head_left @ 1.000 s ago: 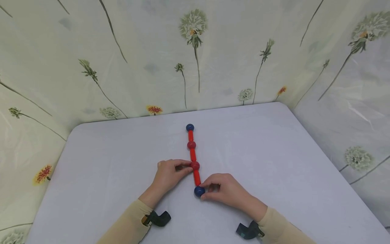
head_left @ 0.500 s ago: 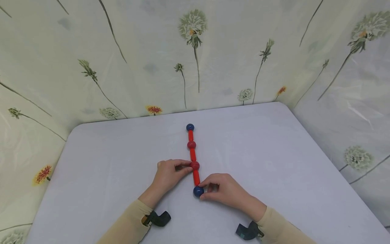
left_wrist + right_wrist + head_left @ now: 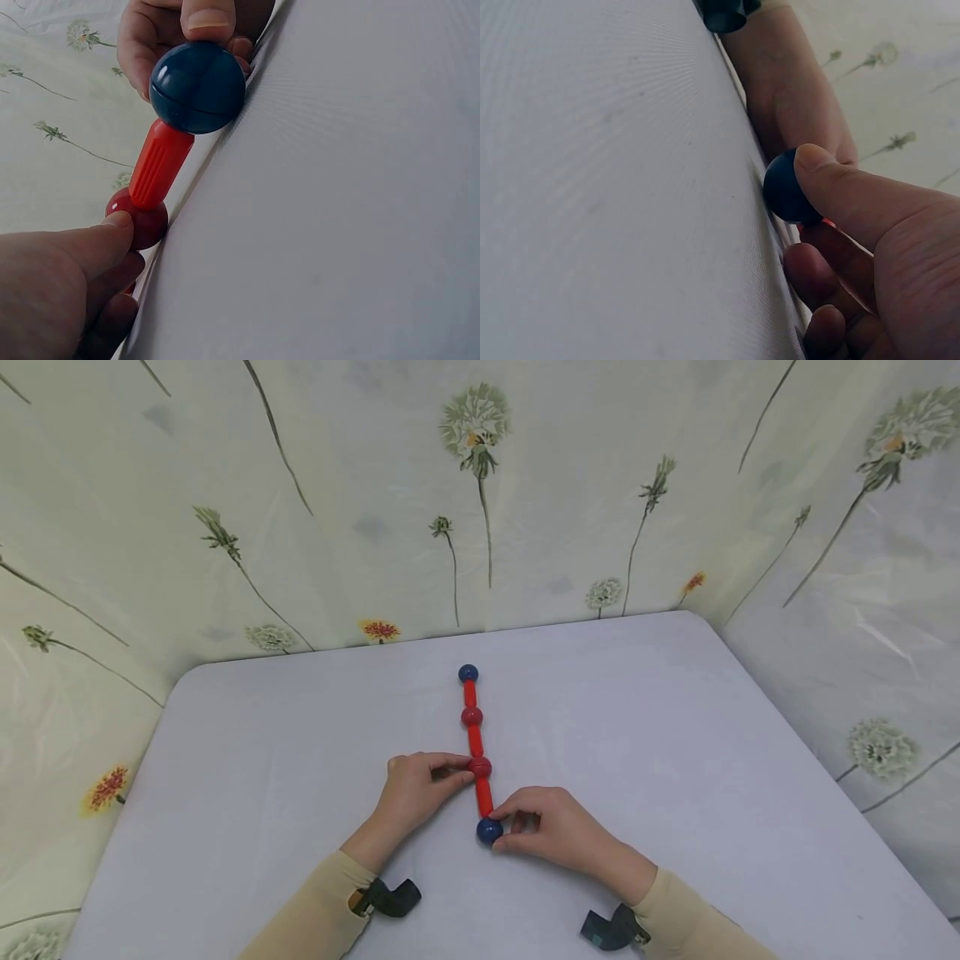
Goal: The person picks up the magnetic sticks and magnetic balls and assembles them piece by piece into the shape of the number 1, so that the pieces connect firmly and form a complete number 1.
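A straight chain of toy balls and grooved red rods lies on the table, running away from the person. At its far end is a blue ball (image 3: pixel 468 673), then a red rod (image 3: pixel 470 693), a red ball (image 3: pixel 472 717) and a second rod (image 3: pixel 476 741). My left hand (image 3: pixel 416 791) pinches the nearer red ball (image 3: pixel 481 767) from the left with thumb and fingers. From there the last red rod (image 3: pixel 160 163) leads to the near blue ball (image 3: pixel 198 88). On that ball's right side my right hand (image 3: pixel 557 832) holds it between thumb and forefinger.
A white-covered table (image 3: pixel 660 727) with rounded far corners lies under the chain. Behind it and at both sides hangs a pale curtain (image 3: pixel 360 485) printed with dandelions. Dark camera mounts (image 3: pixel 396 898) jut inward from both wrists.
The near blue ball and the right fingertips have shifted very slightly left. The left hand and the far part of the chain stay in place.
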`<state>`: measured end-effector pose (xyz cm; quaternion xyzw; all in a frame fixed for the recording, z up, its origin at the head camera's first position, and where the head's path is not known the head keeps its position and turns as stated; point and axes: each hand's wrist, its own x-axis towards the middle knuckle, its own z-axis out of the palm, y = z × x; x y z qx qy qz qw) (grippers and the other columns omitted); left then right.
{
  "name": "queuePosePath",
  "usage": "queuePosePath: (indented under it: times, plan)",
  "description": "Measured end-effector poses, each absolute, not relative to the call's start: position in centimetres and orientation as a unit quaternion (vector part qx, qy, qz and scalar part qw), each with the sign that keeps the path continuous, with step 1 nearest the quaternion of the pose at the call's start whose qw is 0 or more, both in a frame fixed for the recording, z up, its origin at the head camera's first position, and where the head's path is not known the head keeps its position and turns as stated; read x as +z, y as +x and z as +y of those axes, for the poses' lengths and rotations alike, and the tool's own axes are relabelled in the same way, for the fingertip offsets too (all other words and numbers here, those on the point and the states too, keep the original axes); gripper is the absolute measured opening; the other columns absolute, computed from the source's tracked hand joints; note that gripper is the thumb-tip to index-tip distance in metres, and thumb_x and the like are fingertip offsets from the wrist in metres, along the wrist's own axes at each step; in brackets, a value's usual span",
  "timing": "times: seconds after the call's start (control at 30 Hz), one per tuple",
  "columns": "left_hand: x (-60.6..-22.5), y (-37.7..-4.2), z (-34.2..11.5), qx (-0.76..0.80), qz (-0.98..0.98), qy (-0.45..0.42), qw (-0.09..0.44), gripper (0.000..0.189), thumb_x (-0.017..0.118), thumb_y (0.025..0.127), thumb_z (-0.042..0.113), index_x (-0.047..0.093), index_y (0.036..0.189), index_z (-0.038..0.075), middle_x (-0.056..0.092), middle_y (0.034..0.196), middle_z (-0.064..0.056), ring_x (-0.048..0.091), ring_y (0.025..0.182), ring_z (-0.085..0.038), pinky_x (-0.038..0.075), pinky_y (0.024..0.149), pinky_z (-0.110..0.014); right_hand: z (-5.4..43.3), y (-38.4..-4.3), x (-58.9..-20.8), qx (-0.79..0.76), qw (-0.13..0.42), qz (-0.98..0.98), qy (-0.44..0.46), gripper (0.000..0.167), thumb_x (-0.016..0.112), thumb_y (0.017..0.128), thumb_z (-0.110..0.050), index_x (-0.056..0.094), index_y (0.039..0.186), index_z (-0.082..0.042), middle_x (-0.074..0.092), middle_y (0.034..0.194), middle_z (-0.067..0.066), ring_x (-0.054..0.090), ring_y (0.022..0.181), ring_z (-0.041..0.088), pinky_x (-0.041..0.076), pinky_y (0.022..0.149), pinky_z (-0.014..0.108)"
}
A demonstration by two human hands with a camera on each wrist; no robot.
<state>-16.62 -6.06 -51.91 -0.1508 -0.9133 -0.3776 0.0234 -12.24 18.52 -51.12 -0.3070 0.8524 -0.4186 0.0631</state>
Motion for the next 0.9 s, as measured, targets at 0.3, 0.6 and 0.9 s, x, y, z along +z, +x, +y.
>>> queuePosePath:
  times: [0.3, 0.6, 0.9]
  plan:
    - [-51.9, -16.7, -6.2, -0.379, -0.913, -0.151, 0.024, 0.029, 0.078, 0.086, 0.038, 0.076, 0.113, 0.029, 0.073, 0.093, 0.017, 0.067, 0.091, -0.004, 0.030, 0.084, -0.041, 18.5, -12.2, -50.8, -0.418, 0.068, 0.853, -0.305, 0.033, 0.082, 0.079, -0.042, 0.073, 0.109, -0.030, 0.067, 0.087, -0.016, 0.060, 0.073, 0.002, 0.050, 0.063, 0.024]
    - [-51.9, -16.8, -6.1, -0.377, -0.914, -0.149, 0.023, 0.029, 0.077, 0.085, 0.041, 0.077, 0.111, 0.029, 0.072, 0.089, 0.018, 0.066, 0.089, -0.005, 0.031, 0.083, -0.040, 18.8, -12.2, -51.0, -0.420, 0.066, 0.856, -0.293, 0.041, 0.080, 0.078, -0.049, 0.072, 0.113, -0.029, 0.067, 0.090, -0.016, 0.061, 0.073, 0.003, 0.051, 0.062, 0.024]
    - [-51.8, -16.4, -6.8, -0.402, -0.907, -0.124, 0.005, 0.031, 0.076, 0.086, 0.041, 0.075, 0.115, 0.030, 0.070, 0.096, 0.019, 0.064, 0.091, -0.005, 0.041, 0.087, -0.038, 19.4, -12.7, -50.7, -0.436, 0.077, 0.859, -0.257, 0.044, 0.077, 0.082, -0.050, 0.071, 0.118, -0.025, 0.069, 0.103, -0.013, 0.062, 0.079, 0.005, 0.053, 0.069, 0.026]
